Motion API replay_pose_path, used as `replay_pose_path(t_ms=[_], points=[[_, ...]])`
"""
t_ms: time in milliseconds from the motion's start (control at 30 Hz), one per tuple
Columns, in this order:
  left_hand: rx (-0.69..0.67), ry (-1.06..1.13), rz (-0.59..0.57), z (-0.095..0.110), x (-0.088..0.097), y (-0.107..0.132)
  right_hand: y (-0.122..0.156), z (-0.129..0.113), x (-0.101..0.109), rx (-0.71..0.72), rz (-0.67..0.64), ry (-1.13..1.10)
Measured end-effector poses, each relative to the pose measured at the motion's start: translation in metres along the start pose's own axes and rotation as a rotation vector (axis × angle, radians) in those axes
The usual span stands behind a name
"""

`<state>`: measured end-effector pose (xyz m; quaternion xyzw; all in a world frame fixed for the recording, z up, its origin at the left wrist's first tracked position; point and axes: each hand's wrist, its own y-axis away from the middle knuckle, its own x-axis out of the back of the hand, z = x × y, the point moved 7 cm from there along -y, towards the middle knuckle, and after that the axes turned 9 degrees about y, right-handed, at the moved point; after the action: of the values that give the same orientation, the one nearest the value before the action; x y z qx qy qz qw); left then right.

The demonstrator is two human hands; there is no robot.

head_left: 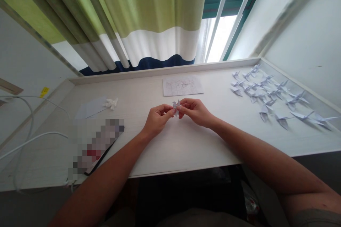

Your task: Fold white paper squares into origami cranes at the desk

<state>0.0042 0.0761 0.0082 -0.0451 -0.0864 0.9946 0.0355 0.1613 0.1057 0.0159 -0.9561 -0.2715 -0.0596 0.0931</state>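
Between my two hands, just above the middle of the white desk (160,156), is a small folded white paper crane (175,105). My left hand (159,117) pinches its left side between thumb and fingers. On the other side, my right hand (195,111) is closed on the crane with thumb and forefinger. Fingertips cover part of the paper, so its full shape is hidden. At the right of the desk stand several finished-looking paper cranes (271,94) in loose rows.
A printed sheet (182,86) lies beyond my hands. To the left are blank paper (92,107), a crumpled tissue (111,104) and a blurred-out dark-edged device (99,149). White cables (34,136) run along the left side. A raised rim (149,71) borders the desk's back, below the curtain (154,7).
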Motion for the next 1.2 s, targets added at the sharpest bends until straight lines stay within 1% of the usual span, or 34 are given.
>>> replay_pose_path(t_ms=[100,200,367,467,567,667,767,867,933,1067,1133,1200], points=[[0.029,0.034,0.004,-0.004,0.000,-0.001,0.000,0.005,0.000,-0.036,-0.001,0.006],[0.015,0.037,0.007,-0.005,0.001,-0.001,0.000,0.007,0.000,-0.032,0.000,0.026],[-0.033,0.041,-0.027,-0.007,0.000,-0.001,0.000,0.002,0.005,0.010,0.053,0.099],[-0.036,0.057,-0.039,-0.006,-0.003,0.000,0.002,-0.002,0.009,0.004,0.089,0.104],[-0.052,0.103,-0.039,0.006,-0.008,0.001,0.004,-0.014,0.012,0.017,0.095,0.110],[-0.078,0.101,-0.083,0.030,-0.017,0.005,0.012,-0.033,0.014,0.042,0.108,0.081],[-0.133,0.079,-0.133,0.057,-0.027,0.016,0.028,-0.052,0.015,0.045,0.165,0.014],[-0.177,0.087,-0.190,0.073,-0.041,0.035,0.054,-0.069,0.012,0.055,0.228,-0.020],[-0.184,0.120,-0.206,0.074,-0.049,0.051,0.074,-0.076,0.007,0.059,0.255,-0.027],[-0.198,0.162,-0.182,0.067,-0.059,0.084,0.115,-0.083,-0.006,0.029,0.264,-0.029],[-0.199,0.165,-0.194,0.065,-0.064,0.099,0.130,-0.084,-0.011,0.008,0.264,-0.036],[-0.189,0.153,-0.191,0.065,-0.066,0.108,0.140,-0.084,-0.013,-0.005,0.258,-0.044]])
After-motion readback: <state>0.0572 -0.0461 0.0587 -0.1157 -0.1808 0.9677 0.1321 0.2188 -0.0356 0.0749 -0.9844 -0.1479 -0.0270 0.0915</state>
